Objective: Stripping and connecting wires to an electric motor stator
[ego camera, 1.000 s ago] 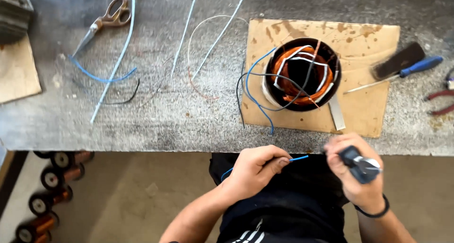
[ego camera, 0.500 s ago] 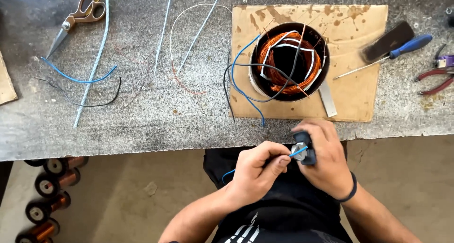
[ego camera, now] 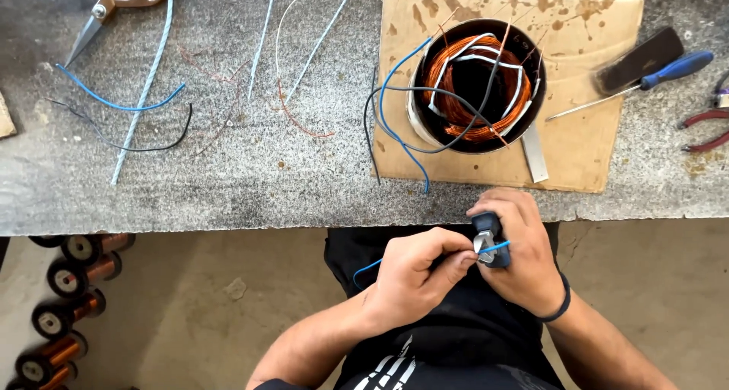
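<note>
Below the counter (ego camera: 228, 200) edge, the left hand (ego camera: 414, 272) pinches a short blue wire (ego camera: 495, 247); the right hand (ego camera: 524, 261) is closed round a small cutter (ego camera: 487, 238) (blades on the wire's end); seemingly stripping, which needs a steady, light squeeze.

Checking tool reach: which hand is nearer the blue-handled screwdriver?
Right. The right hand sits below-left of the screwdriver; the left hand is further left.
</note>
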